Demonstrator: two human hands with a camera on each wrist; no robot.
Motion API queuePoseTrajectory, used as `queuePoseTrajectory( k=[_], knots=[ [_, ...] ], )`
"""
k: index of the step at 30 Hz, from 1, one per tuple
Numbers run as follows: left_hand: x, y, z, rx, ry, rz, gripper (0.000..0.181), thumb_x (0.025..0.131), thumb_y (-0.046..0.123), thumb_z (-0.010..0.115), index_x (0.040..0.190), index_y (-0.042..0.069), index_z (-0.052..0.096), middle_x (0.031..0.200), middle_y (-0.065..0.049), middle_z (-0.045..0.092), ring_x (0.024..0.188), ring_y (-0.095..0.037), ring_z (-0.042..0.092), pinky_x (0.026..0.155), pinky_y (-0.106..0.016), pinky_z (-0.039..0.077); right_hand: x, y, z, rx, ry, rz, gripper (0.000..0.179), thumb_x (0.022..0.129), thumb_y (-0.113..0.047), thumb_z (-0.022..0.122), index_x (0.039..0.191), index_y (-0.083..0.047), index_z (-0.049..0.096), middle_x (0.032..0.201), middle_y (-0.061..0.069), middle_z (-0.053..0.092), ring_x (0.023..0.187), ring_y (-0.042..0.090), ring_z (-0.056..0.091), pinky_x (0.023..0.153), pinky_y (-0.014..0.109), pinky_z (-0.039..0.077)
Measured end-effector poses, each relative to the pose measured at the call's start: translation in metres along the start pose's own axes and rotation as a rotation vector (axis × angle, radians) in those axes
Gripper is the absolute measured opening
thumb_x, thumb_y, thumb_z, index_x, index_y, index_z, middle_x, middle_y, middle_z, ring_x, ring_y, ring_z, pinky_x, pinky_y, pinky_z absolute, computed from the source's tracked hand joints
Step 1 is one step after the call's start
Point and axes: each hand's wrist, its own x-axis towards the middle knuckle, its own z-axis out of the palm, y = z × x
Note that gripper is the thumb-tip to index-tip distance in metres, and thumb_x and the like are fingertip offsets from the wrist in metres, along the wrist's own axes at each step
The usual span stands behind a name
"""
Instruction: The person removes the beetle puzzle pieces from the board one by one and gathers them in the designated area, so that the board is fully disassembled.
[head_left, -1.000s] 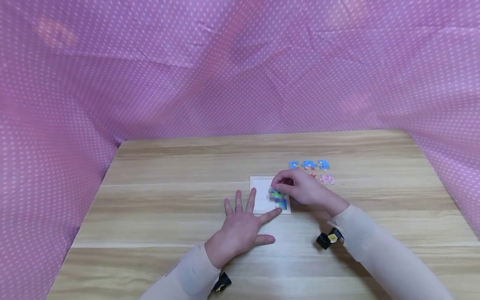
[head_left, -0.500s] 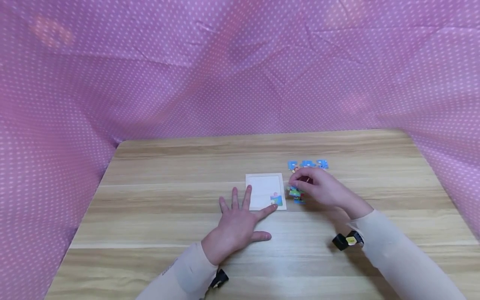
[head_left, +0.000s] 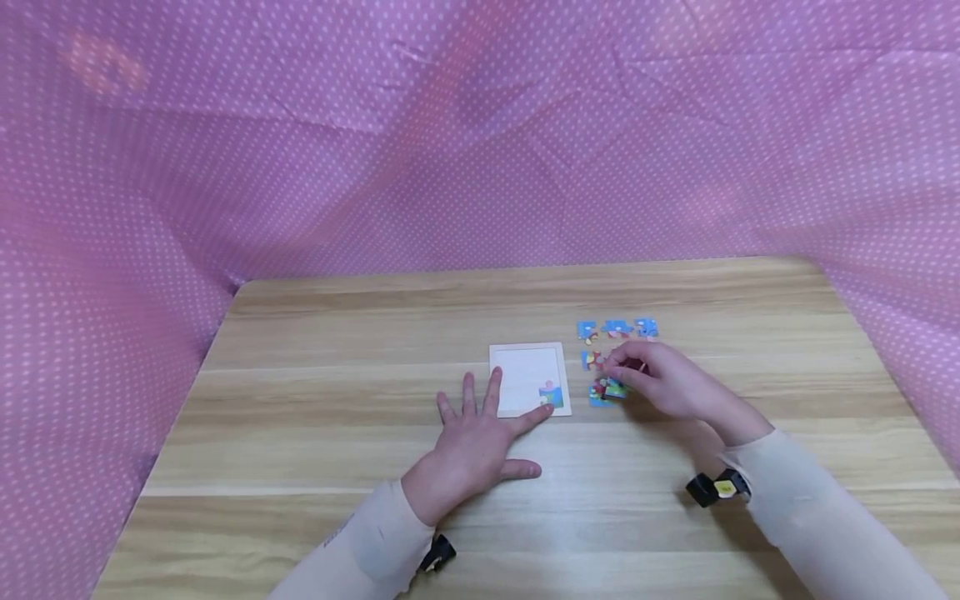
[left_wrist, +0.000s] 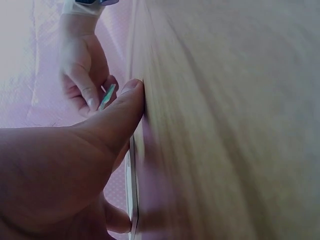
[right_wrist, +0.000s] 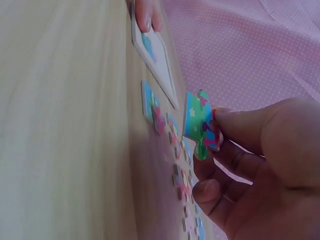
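My left hand [head_left: 468, 446] lies with spread, straight fingers at the lower left of a white puzzle frame [head_left: 491, 379], its fingertips touching the border. One blue-and-green puzzle piece [head_left: 552, 395] sits in the frame's lower right corner, beside the index fingertip. To the right, my right hand [head_left: 667, 379] pinches a green-and-blue puzzle piece [right_wrist: 199, 122] between thumb and fingers, above the table. In the right wrist view this piece stands tilted on edge, clear of the loose puzzle pieces [right_wrist: 175, 135] below.
Several loose pieces lie in rows right of the frame, with blue ones [head_left: 617, 328] at the back. The right hand partly hides some. The wooden table [head_left: 337, 400] is bordered at the back by a pink dotted cloth [head_left: 480, 167]. A black wrist device [head_left: 716, 487] hangs under the right sleeve.
My right hand has moved right, from over the frame to the loose pieces, still pinching its piece. The frame and left hand have shifted slightly left and up in view.
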Motion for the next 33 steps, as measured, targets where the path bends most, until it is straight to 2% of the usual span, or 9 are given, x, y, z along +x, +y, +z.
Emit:
queuePoseTrajectory(
  k=[5, 15, 18, 25, 33],
  knots=[
    [-0.001, 0.000, 0.000, -0.002, 0.003, 0.004, 0.079, 0.092, 0.073, 0.068, 0.163, 0.058, 0.036, 0.179, -0.031, 0.009, 0.157, -0.070, 0.012, 0.112, -0.093, 0.020, -0.006, 0.004, -0.001, -0.023, -0.012, 0.027, 0.013, 0.108, -0.009, 0.064, 0.110, -0.009, 0.077, 0.099, 0.001, 0.072, 0.089, 0.015, 0.058, 0.079, 0.028, 0.051],
    [0.001, 0.000, 0.001, -0.023, -0.006, -0.009, 0.080, 0.092, 0.072, 0.068, 0.163, 0.058, 0.034, 0.179, -0.031, 0.008, 0.158, -0.069, 0.012, 0.113, -0.093, 0.019, -0.010, 0.016, 0.001, -0.086, 0.001, 0.054, 0.012, 0.106, -0.007, 0.066, 0.110, -0.007, 0.078, 0.104, 0.003, 0.075, 0.094, 0.015, 0.063, 0.085, 0.032, 0.056],
    [0.002, -0.001, 0.003, -0.026, 0.004, -0.006, 0.080, 0.093, 0.072, 0.068, 0.163, 0.058, 0.034, 0.179, -0.032, 0.008, 0.157, -0.071, 0.012, 0.111, -0.094, 0.019, -0.011, 0.018, 0.002, -0.092, 0.026, 0.057, 0.011, 0.105, -0.007, 0.068, 0.110, -0.008, 0.078, 0.106, 0.004, 0.076, 0.096, 0.015, 0.065, 0.086, 0.033, 0.057],
    [0.003, 0.001, -0.001, -0.018, -0.018, -0.021, 0.081, 0.093, 0.072, 0.068, 0.164, 0.058, 0.033, 0.179, -0.030, 0.006, 0.158, -0.070, 0.010, 0.113, -0.093, 0.018, -0.010, 0.020, 0.007, -0.089, 0.087, 0.064, 0.009, 0.103, -0.009, 0.072, 0.109, -0.009, 0.078, 0.103, 0.004, 0.072, 0.092, 0.016, 0.061, 0.080, 0.028, 0.052],
    [0.004, 0.002, 0.000, -0.027, -0.028, -0.023, 0.082, 0.091, 0.074, 0.068, 0.164, 0.058, 0.033, 0.180, -0.029, 0.004, 0.158, -0.070, 0.008, 0.113, -0.094, 0.017, -0.009, 0.023, 0.009, -0.087, 0.073, 0.069, 0.010, 0.103, -0.007, 0.072, 0.109, -0.008, 0.080, 0.102, 0.004, 0.070, 0.090, 0.015, 0.060, 0.077, 0.025, 0.052]
  ],
)
